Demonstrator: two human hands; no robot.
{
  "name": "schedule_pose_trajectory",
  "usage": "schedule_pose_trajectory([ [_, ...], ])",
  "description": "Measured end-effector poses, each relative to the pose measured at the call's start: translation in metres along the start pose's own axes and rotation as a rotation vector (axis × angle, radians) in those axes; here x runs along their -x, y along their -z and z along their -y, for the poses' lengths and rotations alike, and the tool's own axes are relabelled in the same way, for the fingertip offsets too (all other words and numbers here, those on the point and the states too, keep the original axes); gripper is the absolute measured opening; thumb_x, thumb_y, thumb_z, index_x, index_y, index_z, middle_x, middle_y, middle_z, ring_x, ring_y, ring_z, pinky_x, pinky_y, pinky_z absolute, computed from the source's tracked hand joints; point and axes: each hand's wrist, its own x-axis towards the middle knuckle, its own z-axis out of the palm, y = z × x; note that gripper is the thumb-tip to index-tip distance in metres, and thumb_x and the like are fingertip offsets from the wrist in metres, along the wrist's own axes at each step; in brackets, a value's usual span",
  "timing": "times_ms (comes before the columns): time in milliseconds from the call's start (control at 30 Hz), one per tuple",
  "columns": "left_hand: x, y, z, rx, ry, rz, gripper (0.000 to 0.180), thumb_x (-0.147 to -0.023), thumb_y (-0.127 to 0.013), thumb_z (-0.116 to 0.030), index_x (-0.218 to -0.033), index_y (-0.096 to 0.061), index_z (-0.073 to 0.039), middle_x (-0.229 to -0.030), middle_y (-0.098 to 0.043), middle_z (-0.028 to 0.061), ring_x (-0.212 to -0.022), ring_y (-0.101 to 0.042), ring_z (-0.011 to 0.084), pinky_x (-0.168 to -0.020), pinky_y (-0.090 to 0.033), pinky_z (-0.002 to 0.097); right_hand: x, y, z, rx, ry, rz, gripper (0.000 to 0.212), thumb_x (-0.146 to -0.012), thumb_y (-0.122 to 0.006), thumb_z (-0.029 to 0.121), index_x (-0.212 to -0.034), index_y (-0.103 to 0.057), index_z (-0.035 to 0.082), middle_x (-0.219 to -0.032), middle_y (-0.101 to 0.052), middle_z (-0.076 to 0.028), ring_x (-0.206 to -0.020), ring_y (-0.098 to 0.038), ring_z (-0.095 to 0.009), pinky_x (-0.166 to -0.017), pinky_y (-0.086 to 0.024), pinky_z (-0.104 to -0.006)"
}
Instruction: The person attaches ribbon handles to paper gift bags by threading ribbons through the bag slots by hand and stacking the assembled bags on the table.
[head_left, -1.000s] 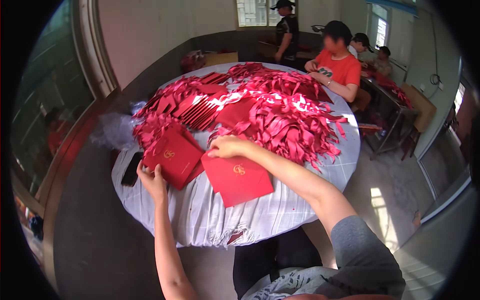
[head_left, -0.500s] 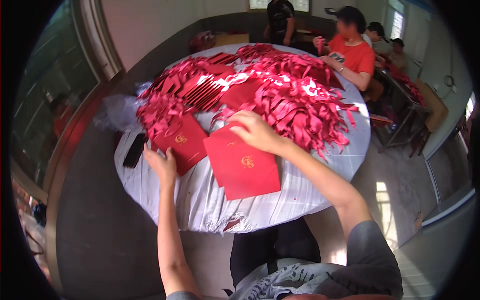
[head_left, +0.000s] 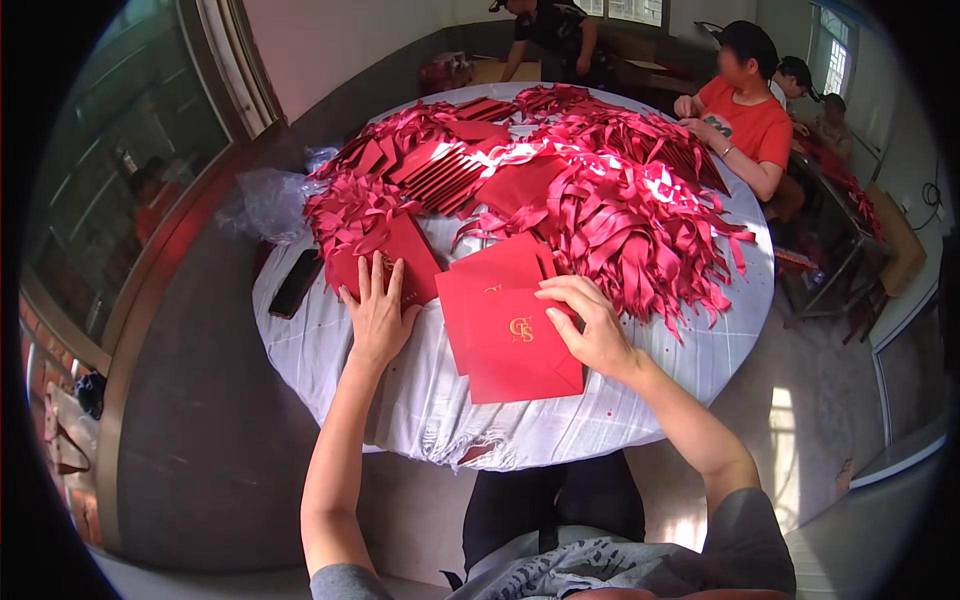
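My left hand lies open, its fingers spread over a flat red envelope with a gold emblem, partly under the fingers. To its right is a small fanned pile of similar red envelopes. The topmost envelope shows a gold monogram and a diagonal flap line near its lower right corner. My right hand grips that envelope's upper right side, fingers over its face and thumb bent in beside them. Behind both hands lie heaps of red pieces with loose red ribbons.
All this lies on a round table with a wrinkled white cover, torn at the near edge. A black phone and a clear plastic bag are at the left. A co-worker in an orange-red shirt works at the far right; another person bends at the back.
My left hand has moved from the left envelope's edge to flat on its face. My right hand has come from the pile's far edge down to its right side. The view has shifted slightly.
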Motion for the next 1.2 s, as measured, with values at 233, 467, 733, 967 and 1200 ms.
schedule_pose_trajectory([
  [233, -0.025, -0.011, 0.034, 0.298, 0.265, -0.387, 0.071, -0.063, -0.085, -0.014, -0.115, -0.041, 0.006, -0.114, -0.044, 0.0259, -0.105, -0.046, 0.0434, -0.092, -0.04, 0.0457, 0.002, 0.003, 0.005, -0.025, 0.042, -0.059, 0.02, -0.08, -0.061, -0.006, -0.1, -0.061, 0.0, -0.1, -0.062, -0.016, -0.095, -0.061, -0.032, -0.084, -0.049, -0.0381],
  [467, -0.042, -0.029, 0.078, 1.219, 0.514, -0.119, 0.066, -0.062, -0.088, -0.019, -0.114, -0.056, 0.004, -0.106, -0.066, 0.0148, -0.093, -0.065, 0.0237, -0.083, -0.051, 0.0353, 0.006, 0.003, 0.007, -0.025, 0.045, -0.039, 0.018, -0.08, -0.059, -0.007, -0.096, -0.061, 0.0, -0.094, -0.063, -0.015, -0.09, -0.062, -0.031, -0.081, -0.049, -0.0385],
  [733, -0.065, -0.022, 0.085, 1.42, 0.687, 0.037, 0.052, -0.058, -0.082, -0.002, -0.106, -0.063, 0.0, -0.099, -0.069, 0.011, -0.089, -0.067, 0.0232, -0.081, -0.054, 0.0352, 0.007, -0.003, 0.007, -0.018, 0.038, -0.026, 0.018, -0.077, -0.059, -0.008, -0.093, -0.061, 0.0, -0.091, -0.063, -0.014, -0.087, -0.061, -0.032, -0.078, -0.049, -0.0388],
  [967, -0.085, -0.049, 0.088, 1.232, 0.92, -0.103, 0.097, -0.048, -0.084, 0.002, -0.129, -0.032, 0.001, -0.115, -0.056, 0.0151, -0.1, -0.062, 0.0286, -0.084, -0.052, 0.038, 0.007, -0.003, 0.003, -0.005, 0.063, -0.034, 0.021, -0.074, -0.058, -0.011, -0.091, -0.062, 0.001, -0.088, -0.064, -0.011, -0.085, -0.062, -0.028, -0.076, -0.048, -0.0369],
  [1200, -0.092, -0.068, 0.117, 1.492, 0.87, 0.0, 0.087, -0.054, -0.082, 0.005, -0.127, -0.033, 0.005, -0.111, -0.06, 0.0186, -0.093, -0.065, 0.0302, -0.08, -0.056, 0.0402, 0.01, -0.011, -0.004, -0.056, 0.08, -0.084, 0.023, -0.073, -0.058, -0.012, -0.09, -0.062, 0.003, -0.087, -0.063, -0.01, -0.084, -0.062, -0.027, -0.076, -0.048, -0.0366],
])
